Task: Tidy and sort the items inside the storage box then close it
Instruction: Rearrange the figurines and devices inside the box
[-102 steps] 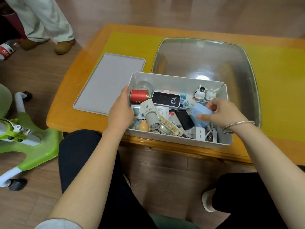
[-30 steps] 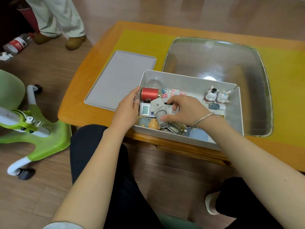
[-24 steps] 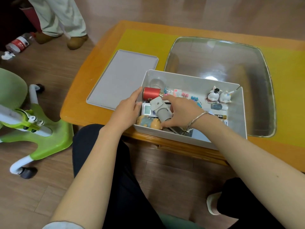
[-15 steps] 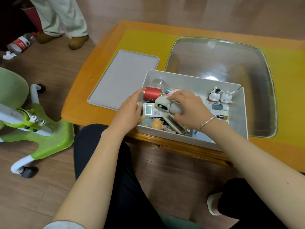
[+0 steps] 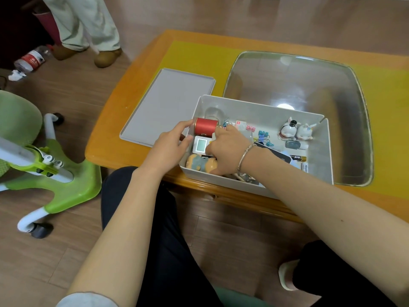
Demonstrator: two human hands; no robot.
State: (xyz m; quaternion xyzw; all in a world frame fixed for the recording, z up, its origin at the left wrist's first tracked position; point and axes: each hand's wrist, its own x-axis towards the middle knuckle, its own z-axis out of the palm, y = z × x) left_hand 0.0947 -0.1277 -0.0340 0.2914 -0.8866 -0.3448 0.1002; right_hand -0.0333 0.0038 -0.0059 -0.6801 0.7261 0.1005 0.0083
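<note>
Right now my right hand (image 5: 228,149) is down inside the storage box (image 5: 261,111), its fingers curled over something near the box's left end; what they hold is hidden under the hand, so I cannot tell whether they grip anything. A metal bangle (image 5: 244,155) circles that wrist. My left hand (image 5: 170,145) rests on the box's left wall with straight fingers, the fingertips reaching toward the red can (image 5: 205,126), the thumb lying over the rim beside the small white device with a green screen (image 5: 200,145).

That device lies just left of my right hand, and the red can lies on its side just behind it. Below the device, against the near wall, sits a tan and blue-grey figure (image 5: 200,165). Further right in the box I see blue binder clips (image 5: 264,136), pink clips (image 5: 250,128), a dark flat gadget (image 5: 278,157) partly under my forearm, and two white rabbit figurines (image 5: 296,130) standing side by side at the far right corner.

The box sits open at the near edge of the orange table (image 5: 124,120). Its grey lid (image 5: 170,107) lies flat on the table, just left of the box. Behind the box is the table's glass inset (image 5: 298,85). On the floor at left stand a green chair base (image 5: 55,173), a plastic bottle (image 5: 31,59) and another person's legs (image 5: 84,25).
</note>
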